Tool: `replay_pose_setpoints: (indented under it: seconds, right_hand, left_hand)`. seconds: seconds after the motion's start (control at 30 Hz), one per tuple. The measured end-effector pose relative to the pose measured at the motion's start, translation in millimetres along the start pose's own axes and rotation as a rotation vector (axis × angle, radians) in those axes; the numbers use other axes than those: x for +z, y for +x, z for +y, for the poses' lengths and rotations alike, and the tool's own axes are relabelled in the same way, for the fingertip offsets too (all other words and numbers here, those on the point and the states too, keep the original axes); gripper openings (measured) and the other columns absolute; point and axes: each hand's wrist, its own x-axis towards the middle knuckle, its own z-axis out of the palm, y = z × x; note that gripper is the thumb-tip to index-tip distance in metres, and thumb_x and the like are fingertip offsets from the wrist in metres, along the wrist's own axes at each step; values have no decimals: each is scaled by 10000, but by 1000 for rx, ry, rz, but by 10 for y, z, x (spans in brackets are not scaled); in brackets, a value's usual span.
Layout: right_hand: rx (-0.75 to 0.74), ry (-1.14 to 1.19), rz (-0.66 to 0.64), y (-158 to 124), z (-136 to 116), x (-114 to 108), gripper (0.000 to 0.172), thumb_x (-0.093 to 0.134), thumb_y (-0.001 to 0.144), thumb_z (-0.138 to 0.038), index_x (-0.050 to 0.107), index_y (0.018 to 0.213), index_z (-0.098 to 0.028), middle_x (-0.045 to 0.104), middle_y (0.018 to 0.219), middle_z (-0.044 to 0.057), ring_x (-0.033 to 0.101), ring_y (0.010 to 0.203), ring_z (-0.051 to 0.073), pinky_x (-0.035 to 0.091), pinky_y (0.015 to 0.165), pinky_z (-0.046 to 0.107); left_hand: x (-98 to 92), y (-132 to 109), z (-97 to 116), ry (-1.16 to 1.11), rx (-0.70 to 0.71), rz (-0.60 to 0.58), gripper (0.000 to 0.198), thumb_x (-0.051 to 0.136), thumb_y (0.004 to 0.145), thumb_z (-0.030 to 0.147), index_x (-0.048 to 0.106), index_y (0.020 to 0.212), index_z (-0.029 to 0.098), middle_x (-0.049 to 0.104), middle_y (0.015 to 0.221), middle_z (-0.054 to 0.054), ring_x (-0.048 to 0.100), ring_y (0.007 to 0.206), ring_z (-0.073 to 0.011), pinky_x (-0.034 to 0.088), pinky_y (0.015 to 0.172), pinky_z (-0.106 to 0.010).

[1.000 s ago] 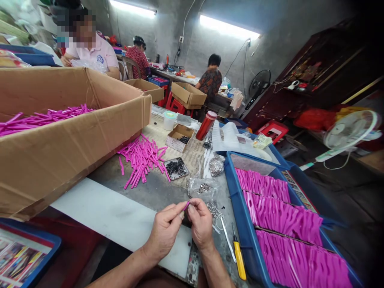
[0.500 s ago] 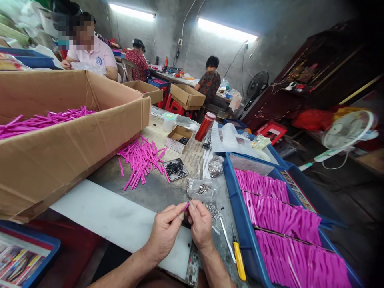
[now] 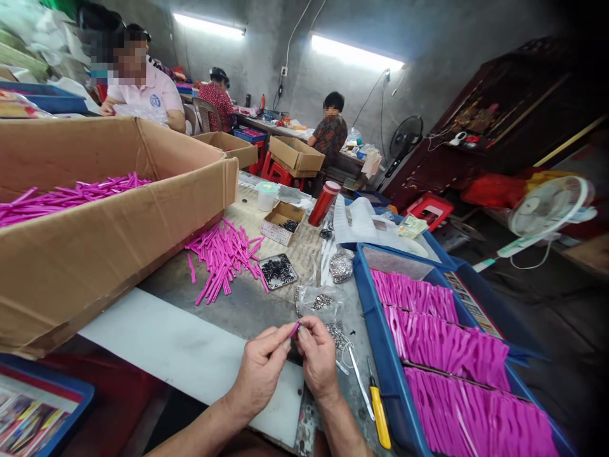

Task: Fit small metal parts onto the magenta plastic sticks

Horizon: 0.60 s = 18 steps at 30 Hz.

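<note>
My left hand [image 3: 261, 363] is closed in a pinch on a short magenta plastic strip [image 3: 295, 329], mostly covered by the fingers. At the strip's upper end, my right hand [image 3: 318, 357] is also pinched shut; whatever lies between its fingertips is too small to make out. Beyond the hands lies a loose pile of magenta sticks [image 3: 223, 254]. Beside it is a small square tray of black parts [image 3: 277, 271]. Close to my right hand are a clear bag with small metal rings [image 3: 323, 300], a white-handled tool [image 3: 362, 384] and a yellow-handled screwdriver [image 3: 379, 412].
A big cardboard box [image 3: 95, 254] of magenta sticks fills the left. On the right, a blue crate [image 3: 368, 304] holds rows of magenta pieces. A white board [image 3: 181, 346] lies at the front edge. A red bottle [image 3: 324, 204] stands farther back. Several people sit behind.
Both hands stay almost in place, fingertips together at the magenta strip. The view has shifted very slightly.
</note>
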Motion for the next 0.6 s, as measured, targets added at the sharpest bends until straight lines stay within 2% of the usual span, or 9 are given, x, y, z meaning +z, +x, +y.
replay_pose_setpoints:
  seconds: [0.1, 0.23, 0.4, 0.5, 0.6]
  right_hand:
    - [-5, -18, 36, -2, -3, 9, 216, 555, 696, -372, 494, 672, -167, 394, 537, -50, 311, 457, 75, 247, 417, 194]
    - [44, 10, -5, -12, 13, 5, 281, 463, 754, -414, 468, 625, -164, 360, 495, -56, 267, 416, 66, 217, 386, 192]
    - [-13, -28, 32, -21, 27, 11, 201, 553, 702, -362, 495, 704, -169, 419, 564, -42, 348, 484, 82, 289, 447, 199]
    - [25, -25, 8, -20, 30, 15, 261, 487, 746, -391, 464, 612, -169, 376, 517, -50, 299, 441, 75, 254, 407, 193]
    - [49, 25, -22, -18, 30, 16, 282, 440, 771, -410, 453, 619, -173, 340, 492, -62, 262, 418, 70, 222, 388, 189]
  left_hand:
    - [-2, 1, 15, -4, -7, -1, 267, 477, 755, 187, 633, 971, 163, 584, 696, -36, 524, 621, -129, 450, 578, -226]
    - [-1, 1, 34, -35, -11, 9, 262, 481, 749, 180, 641, 956, 165, 584, 693, -36, 527, 635, -132, 455, 587, -225]
    - [-1, 4, 37, -43, -22, 10, 262, 489, 746, 181, 639, 960, 166, 582, 678, -33, 523, 615, -131, 456, 576, -228]
    - [0, 4, 37, -50, -13, 7, 262, 489, 749, 182, 636, 966, 169, 589, 691, -34, 529, 629, -132, 456, 594, -228]
    - [-1, -4, 35, -50, -18, 7, 266, 487, 752, 179, 632, 974, 170, 597, 708, -38, 536, 648, -134, 456, 602, -224]
